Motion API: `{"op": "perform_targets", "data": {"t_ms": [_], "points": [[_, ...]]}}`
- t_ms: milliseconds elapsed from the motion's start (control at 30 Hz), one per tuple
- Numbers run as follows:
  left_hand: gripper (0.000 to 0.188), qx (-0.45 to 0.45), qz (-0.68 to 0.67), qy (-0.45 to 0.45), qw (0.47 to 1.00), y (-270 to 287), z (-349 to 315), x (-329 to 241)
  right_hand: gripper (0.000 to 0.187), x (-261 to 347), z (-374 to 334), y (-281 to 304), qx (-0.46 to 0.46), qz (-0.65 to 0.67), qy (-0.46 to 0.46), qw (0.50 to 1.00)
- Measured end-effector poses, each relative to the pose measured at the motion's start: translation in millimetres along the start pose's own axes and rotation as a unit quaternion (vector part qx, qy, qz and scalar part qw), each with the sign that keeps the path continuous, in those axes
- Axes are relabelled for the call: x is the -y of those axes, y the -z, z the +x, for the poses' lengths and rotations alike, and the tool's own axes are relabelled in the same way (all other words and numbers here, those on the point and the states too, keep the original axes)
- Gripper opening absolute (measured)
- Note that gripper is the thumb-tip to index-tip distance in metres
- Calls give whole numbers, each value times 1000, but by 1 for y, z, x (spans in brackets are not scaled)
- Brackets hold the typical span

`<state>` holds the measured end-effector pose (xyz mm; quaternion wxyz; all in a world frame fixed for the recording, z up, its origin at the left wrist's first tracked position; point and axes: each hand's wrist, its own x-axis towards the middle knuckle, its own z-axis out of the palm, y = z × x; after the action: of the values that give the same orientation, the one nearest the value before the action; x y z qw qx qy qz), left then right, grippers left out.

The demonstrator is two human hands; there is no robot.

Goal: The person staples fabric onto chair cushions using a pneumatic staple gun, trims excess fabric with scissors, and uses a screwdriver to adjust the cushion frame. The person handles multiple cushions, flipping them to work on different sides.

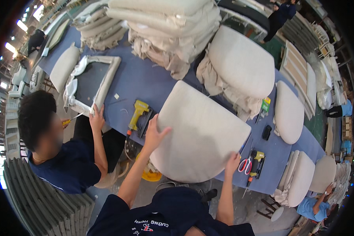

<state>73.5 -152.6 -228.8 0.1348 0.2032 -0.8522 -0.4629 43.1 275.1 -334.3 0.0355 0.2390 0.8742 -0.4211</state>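
Both hands grip a big beige seat cushion [202, 131] at the table's near edge: the left hand [153, 133] presses on its nine o'clock rim with fingers spread, the right hand [232, 162] curls over the five o'clock rim. Red scissors [244, 165] lie just beside that hand (touching? I cannot tell). A yellow staple gun [137, 115] rests at ten o'clock on the blue table [141, 80]. Farther off, folded covers [169, 27] pile up at twelve.
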Motion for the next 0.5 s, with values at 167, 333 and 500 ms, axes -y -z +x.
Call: {"op": "perform_targets", "data": {"t_ms": [167,333,500], "points": [[60,120,114,-91,982,-55,-64,-10,61,68,-54,-32,25,-211,332,919],[68,189,209,-109,953,-84,-64,-15,69,85,-35,-65,60,-285,366,884],[73,207,276,-172,923,-95,-27,6,75,109,20,-68,66,-290,372,879]]}}
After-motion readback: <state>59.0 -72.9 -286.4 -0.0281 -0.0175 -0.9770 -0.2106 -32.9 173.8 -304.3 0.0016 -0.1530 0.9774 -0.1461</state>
